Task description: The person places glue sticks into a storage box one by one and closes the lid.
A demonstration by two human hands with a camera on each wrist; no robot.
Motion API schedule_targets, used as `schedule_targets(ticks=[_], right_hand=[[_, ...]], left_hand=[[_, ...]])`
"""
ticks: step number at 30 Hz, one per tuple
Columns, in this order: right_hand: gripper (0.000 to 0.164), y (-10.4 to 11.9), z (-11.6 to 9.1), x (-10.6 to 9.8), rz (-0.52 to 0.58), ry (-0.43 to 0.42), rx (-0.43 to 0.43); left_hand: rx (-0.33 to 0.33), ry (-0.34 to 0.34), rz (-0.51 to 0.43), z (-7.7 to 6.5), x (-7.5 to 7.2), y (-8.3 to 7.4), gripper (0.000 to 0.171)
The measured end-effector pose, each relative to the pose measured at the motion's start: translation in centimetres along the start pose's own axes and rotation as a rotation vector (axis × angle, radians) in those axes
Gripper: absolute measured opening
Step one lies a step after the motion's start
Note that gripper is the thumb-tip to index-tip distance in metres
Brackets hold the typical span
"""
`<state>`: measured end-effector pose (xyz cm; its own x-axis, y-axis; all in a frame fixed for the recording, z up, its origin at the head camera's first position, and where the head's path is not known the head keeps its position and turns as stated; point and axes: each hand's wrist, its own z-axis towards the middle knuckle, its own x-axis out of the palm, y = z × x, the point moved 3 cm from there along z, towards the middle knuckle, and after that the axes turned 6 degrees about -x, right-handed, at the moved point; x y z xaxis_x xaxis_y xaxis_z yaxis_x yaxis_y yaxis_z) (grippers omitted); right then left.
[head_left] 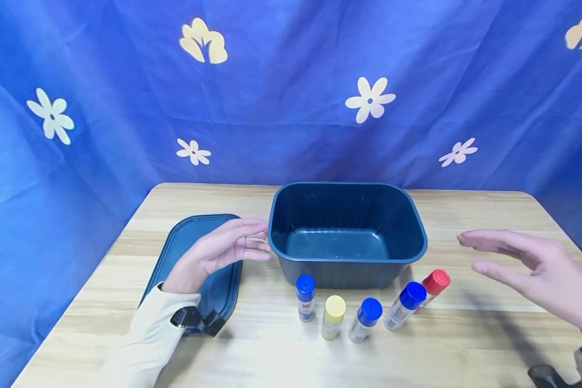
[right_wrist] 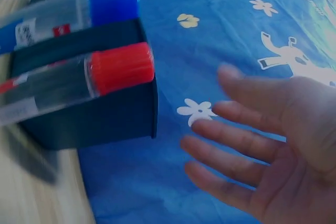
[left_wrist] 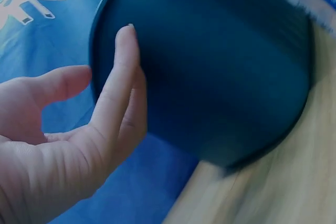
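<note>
A dark teal plastic bin [head_left: 349, 275] stands upright with its open top showing a bare floor inside. My left hand [head_left: 230, 245] hovers at the bin's left rim, fingers nearly straight; whether they touch it I cannot tell. Beneath that hand lies a flat dark teal lid [head_left: 225, 291]. To the right of the bin, my right hand [head_left: 538, 269] is in the air with thumb and fingers spread, holding nothing. Capped tubes like glue sticks stand before the bin: three blue-capped, among them the leftmost tube [head_left: 305, 298], a yellow-capped tube [head_left: 333, 318] and a red-capped tube [head_left: 435, 283].
A light wooden table [head_left: 271, 350] carries everything. Behind it and at the sides hangs a blue cloth [head_left: 291, 108] with flower prints, close to the table's back edge. The red-capped tube is partly hidden behind a blue-capped one [head_left: 404, 305].
</note>
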<state>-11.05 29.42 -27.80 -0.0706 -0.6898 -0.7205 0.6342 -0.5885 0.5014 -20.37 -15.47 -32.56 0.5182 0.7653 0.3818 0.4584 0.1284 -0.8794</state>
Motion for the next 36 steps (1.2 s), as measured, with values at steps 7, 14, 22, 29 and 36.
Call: schedule_targets(ticks=[7,14,22,29,36], right_hand=[[0.051,-0.4,-0.6,0.3,0.187,0.129,-0.075],[0.056,-0.2,-0.8,1.0,0.177,0.225,-0.053],[0.054,0.2,-0.7,1.8,0.141,0.213,-0.079],[0.050,-0.1,-0.4,3.0,0.162,0.203,-0.013],[0.046,-0.6,-0.3,4.2,0.220,0.232,-0.020]], left_hand=[[0.035,0.003,-0.097,0.2,0.5,-0.1,0.024],[0.073,0.007,-0.086,-0.1,1.0,-0.2,0.022],[0.072,-0.038,-0.099,-0.2,1.4,-0.2,0.018],[0.070,-0.051,-0.109,-0.2,1.6,0.0,0.015],[0.072,-0.078,-0.107,-0.3,1.5,0.1,0.016]])
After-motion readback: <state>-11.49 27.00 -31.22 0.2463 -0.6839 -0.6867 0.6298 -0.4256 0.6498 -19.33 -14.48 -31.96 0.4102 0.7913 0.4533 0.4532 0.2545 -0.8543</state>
